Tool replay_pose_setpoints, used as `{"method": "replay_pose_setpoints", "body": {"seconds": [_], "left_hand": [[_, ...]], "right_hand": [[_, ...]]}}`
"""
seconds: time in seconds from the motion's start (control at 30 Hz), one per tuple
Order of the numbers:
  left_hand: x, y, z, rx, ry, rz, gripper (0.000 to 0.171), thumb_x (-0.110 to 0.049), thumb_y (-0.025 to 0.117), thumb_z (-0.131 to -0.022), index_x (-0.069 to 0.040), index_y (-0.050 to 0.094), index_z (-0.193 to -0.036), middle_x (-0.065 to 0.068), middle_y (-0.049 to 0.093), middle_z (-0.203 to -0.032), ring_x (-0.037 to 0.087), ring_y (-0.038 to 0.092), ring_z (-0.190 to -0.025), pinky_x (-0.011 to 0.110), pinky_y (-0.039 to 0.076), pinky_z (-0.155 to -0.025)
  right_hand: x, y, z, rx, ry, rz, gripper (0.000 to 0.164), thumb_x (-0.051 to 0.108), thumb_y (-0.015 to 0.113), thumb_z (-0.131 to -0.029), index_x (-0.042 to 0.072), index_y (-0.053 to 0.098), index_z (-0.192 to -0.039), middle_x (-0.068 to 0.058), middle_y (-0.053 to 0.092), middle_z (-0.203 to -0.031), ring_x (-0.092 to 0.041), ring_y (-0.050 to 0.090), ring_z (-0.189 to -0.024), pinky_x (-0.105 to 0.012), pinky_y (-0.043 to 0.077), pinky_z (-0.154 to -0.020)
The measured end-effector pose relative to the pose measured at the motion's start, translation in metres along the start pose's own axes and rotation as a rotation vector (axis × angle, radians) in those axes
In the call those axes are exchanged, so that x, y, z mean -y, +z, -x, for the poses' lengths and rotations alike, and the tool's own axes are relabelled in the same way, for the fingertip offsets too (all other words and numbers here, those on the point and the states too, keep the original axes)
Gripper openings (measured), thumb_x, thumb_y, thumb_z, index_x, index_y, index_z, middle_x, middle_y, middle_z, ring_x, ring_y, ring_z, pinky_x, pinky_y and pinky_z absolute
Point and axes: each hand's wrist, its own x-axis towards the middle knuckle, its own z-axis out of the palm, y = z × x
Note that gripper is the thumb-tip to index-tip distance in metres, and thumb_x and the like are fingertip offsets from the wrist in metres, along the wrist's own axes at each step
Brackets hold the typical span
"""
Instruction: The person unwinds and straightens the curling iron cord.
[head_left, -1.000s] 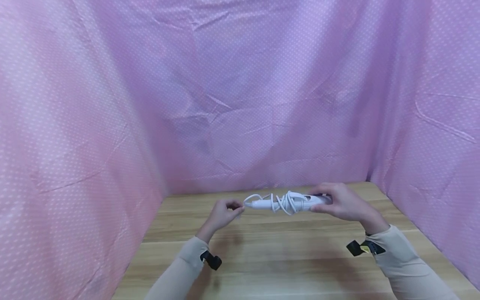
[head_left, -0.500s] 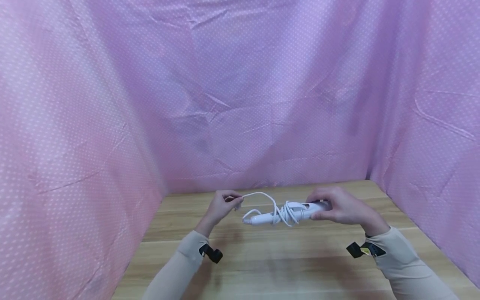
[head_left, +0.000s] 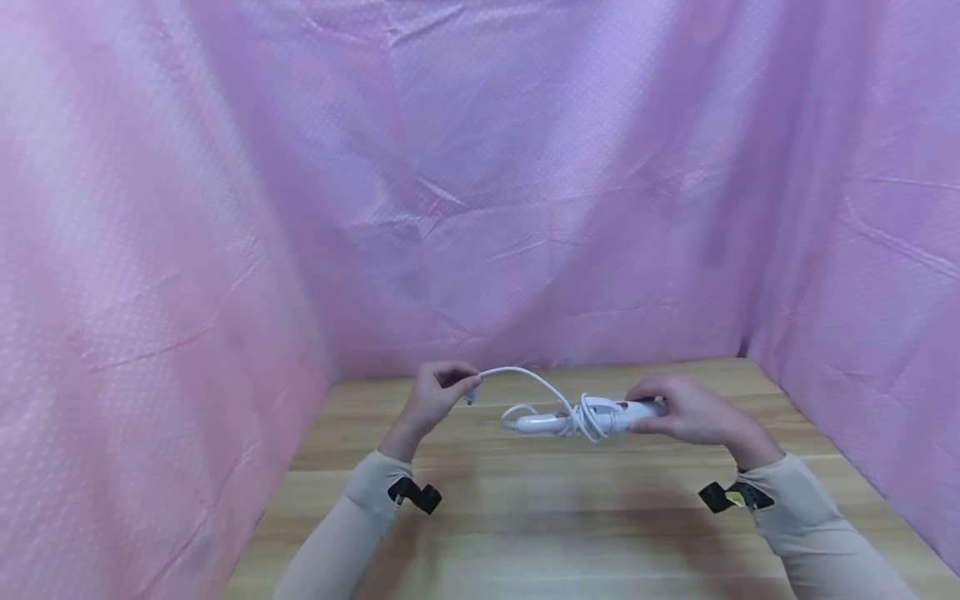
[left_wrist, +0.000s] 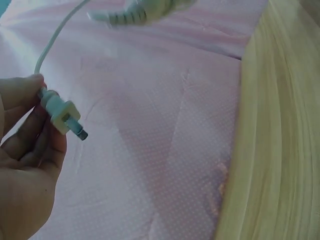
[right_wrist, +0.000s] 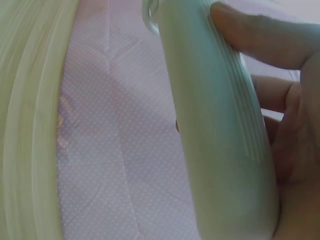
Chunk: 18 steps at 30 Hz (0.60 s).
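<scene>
A white hair iron (head_left: 542,425) is held level above the wooden table, its white cord (head_left: 534,376) wound round its middle. My right hand (head_left: 693,412) grips the wide right end; in the right wrist view the thumb (right_wrist: 265,37) lies along the ridged side of the white body (right_wrist: 215,125). With thumb and fingers, my left hand (head_left: 433,397) pinches the cord's free end right by the plug (left_wrist: 61,111), whose metal prongs point away from the hand. A length of cord arches from there to the windings. Out of focus, the iron's ribbed cord end (left_wrist: 122,18) shows in the left wrist view.
The wood-grained table (head_left: 540,542) lies below both hands. Pink dotted cloth (head_left: 480,208) hangs behind it and along both sides. Black wrist straps with small cameras sit on both sleeves (head_left: 371,483).
My left hand has moved from the iron's left tip up and left, drawing out a length of cord with the plug. The right hand keeps its grip, and the iron has shifted slightly.
</scene>
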Motion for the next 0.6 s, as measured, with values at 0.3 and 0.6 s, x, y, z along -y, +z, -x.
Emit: {"method": "replay_pose_setpoints", "body": {"seconds": [0.3, 0.6], "left_hand": [[-0.015, -0.007, 0.006, 0.096, 0.042, 0.011, 0.009, 0.001, 0.069, -0.087, 0.008, 0.069, -0.094, 0.03, 0.066, -0.086, 0.01, 0.062, -0.068, 0.019, 0.052, -0.06], [-0.011, -0.009, 0.014, 0.16, 0.024, -0.002, 0.008, 0.002, 0.068, -0.087, 0.007, 0.069, -0.094, 0.012, 0.07, -0.084, 0.012, 0.062, -0.068, 0.023, 0.053, -0.059]], "right_hand": [[-0.001, -0.006, -0.002, -0.072, 0.052, 0.021, 0.026, 0.034, 0.08, -0.079, 0.018, 0.071, -0.097, 0.013, 0.066, -0.086, -0.001, 0.055, -0.073, -0.022, 0.046, -0.064], [-0.002, -0.009, -0.003, -0.116, 0.061, 0.089, 0.028, 0.03, 0.081, -0.078, 0.012, 0.073, -0.099, 0.009, 0.068, -0.086, -0.001, 0.056, -0.074, -0.026, 0.048, -0.065]]}}
